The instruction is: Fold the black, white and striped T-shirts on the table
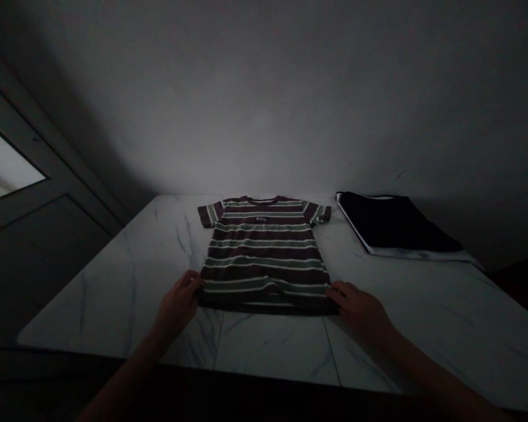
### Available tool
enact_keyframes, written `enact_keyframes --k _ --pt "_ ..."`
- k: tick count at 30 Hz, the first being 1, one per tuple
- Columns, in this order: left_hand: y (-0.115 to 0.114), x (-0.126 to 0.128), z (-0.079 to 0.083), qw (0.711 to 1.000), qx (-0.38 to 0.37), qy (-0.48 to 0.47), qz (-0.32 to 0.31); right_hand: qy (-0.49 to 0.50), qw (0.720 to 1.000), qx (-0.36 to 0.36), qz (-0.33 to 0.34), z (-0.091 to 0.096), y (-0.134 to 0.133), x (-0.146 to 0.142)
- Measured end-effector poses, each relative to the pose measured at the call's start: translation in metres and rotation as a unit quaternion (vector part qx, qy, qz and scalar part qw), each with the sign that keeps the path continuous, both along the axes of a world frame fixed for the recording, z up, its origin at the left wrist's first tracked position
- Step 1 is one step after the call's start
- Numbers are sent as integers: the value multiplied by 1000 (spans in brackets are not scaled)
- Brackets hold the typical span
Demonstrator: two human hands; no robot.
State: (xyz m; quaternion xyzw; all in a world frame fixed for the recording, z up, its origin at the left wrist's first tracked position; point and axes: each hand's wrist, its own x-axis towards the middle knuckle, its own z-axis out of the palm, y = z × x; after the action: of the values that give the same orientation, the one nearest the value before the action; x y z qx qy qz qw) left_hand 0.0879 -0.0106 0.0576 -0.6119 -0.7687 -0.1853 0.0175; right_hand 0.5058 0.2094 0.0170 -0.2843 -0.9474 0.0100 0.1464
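A striped T-shirt (264, 249) in dark maroon, grey-green and white lies spread on the marbled table, its neckline toward the wall and its hem toward me. Both short sleeves stick out to the sides, and small lettering shows on the chest. My left hand (185, 293) pinches the lower left corner of the hem. At the lower right corner, my right hand (349, 299) grips the fabric between thumb and fingers. The cloth ripples slightly between my hands near the hem.
Folded dark and white clothes (400, 225) lie in a stack at the back right of the table (127, 293). A pale wall (264, 105) stands right behind the table. On the left is a door (48, 205) with a glass pane.
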Motion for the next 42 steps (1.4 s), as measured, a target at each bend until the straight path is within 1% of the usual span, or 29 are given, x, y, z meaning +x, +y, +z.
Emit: enact_keyframes --k 3,5,8,10,12,13,14,16,17,18,19,20,21,22,23,24,25,27,28,30,32,33,34,35,37,39,40,41,42 --pt "-11 -13 1 1000 18 25 7 28 1000 0 0 -5 0 10" --pt "-20 -18 -5 999 14 35 -14 52 998 -21 -4 -4 -3 17" --pt "-33 -20 -12 997 -20 35 -68 55 995 -71 37 6 -8 26" --pt "-40 -21 -6 993 -36 12 -111 44 992 -100 69 21 -9 28" --pt "-40 -21 11 985 -59 -11 -159 30 989 -115 91 39 -8 21" --pt "-35 -21 21 981 -71 -17 -178 24 988 -118 98 49 -6 13" --pt "-26 -18 31 977 -83 -19 -194 19 987 -120 106 57 -5 1" --pt "4 -6 44 972 -91 -7 -215 17 986 -118 116 67 -2 -35" --pt "24 4 45 974 -79 4 -215 20 987 -110 118 68 -1 -59" --pt "47 15 41 975 -60 18 -212 25 988 -98 119 66 -1 -85" --pt "70 26 34 979 -25 35 -200 32 990 -76 112 62 0 -110" --pt "91 36 23 982 12 50 -182 36 993 -48 98 56 2 -133" --pt "109 42 9 982 33 63 -174 31 996 -25 84 49 4 -152" --pt "123 44 -5 982 38 76 -169 20 997 -8 71 40 7 -164" --pt "130 40 -19 983 33 86 -160 5 998 0 59 30 11 -169" --pt "132 32 -32 983 21 95 -153 -10 999 1 49 19 16 -167" --pt "128 19 -44 984 7 103 -142 -21 999 -2 36 7 20 -158" --pt "107 -15 -58 987 -17 117 -110 -17 1000 1 4 -16 24 -123" --pt "94 -32 -62 988 -24 124 -86 -8 1000 9 -11 -27 22 -101" --pt "69 -59 -62 989 -33 142 -38 9 999 24 -27 -43 10 -58" --pt "57 -70 -55 986 -34 161 -12 -5 1000 15 -12 -45 -7 -25" --pt "58 -68 -51 985 -33 168 -14 -22 1000 0 4 -40 -14 -15" --pt "64 -63 -46 985 -29 169 -23 -46 998 -23 25 -31 -18 -11" --pt "75 -54 -42 985 -24 165 -37 -74 995 -54 50 -17 -20 -11" --pt "106 -31 -36 987 -13 147 -69 -126 978 -130 102 19 -13 -30" --pt "144 -8 -34 987 1 131 -93 -160 955 -207 137 59 8 -70" --pt "162 1 -34 987 8 126 -98 -168 947 -237 137 75 23 -96" --pt "178 7 -36 988 14 122 -96 -162 944 -255 136 88 39 -124" --pt "192 9 -38 989 17 118 -89 -131 951 -249 128 95 57 -154"
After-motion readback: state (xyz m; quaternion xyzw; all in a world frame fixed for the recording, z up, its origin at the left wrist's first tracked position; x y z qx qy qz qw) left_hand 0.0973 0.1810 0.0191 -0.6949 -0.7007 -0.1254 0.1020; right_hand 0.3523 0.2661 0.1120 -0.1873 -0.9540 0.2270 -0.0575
